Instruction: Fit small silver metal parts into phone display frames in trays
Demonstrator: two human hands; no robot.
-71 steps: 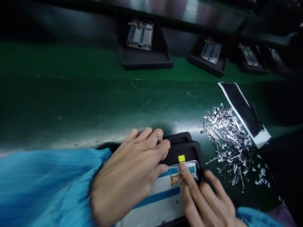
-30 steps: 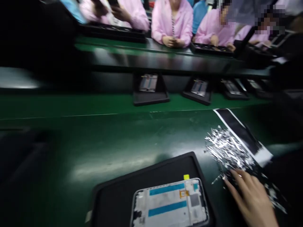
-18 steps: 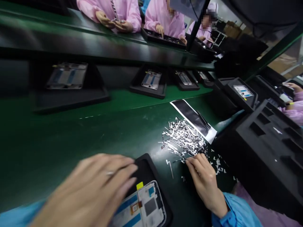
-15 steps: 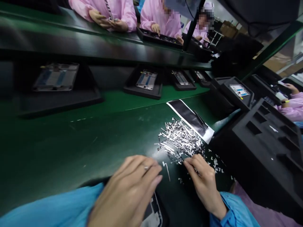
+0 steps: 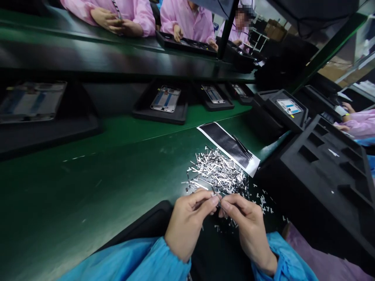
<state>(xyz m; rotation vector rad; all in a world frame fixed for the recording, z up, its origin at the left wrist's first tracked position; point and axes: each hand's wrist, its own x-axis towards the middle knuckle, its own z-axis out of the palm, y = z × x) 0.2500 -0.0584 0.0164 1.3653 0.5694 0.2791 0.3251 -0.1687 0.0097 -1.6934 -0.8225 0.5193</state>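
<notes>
My left hand [image 5: 187, 222] is closed in a pinch on a small flex cable [image 5: 214, 192], a thin dark strip whose end sticks up from the fingertips. Almost touching it, my right hand [image 5: 249, 226] is pinched at the same strip, its thumb and forefinger pressed together; the cable's lower part is hidden by the fingers. Just beyond both hands lies a loose pile of flex cables [image 5: 218, 169], silver, white and black. Below my left forearm a black tray [image 5: 159, 212] shows only its far edge.
A black-and-white sheet [image 5: 222, 142] with several thin dark strips lies behind the pile. White scraps [image 5: 263, 203] are scattered at right, beside a large black foam tray [image 5: 295, 152]. Phone frames [image 5: 166, 98] in black trays line the green bench; people in pink sit across.
My left hand has come down and right from above the phone frame to meet my right hand. Both now pinch at a cable close together. The view has shifted slightly right.
</notes>
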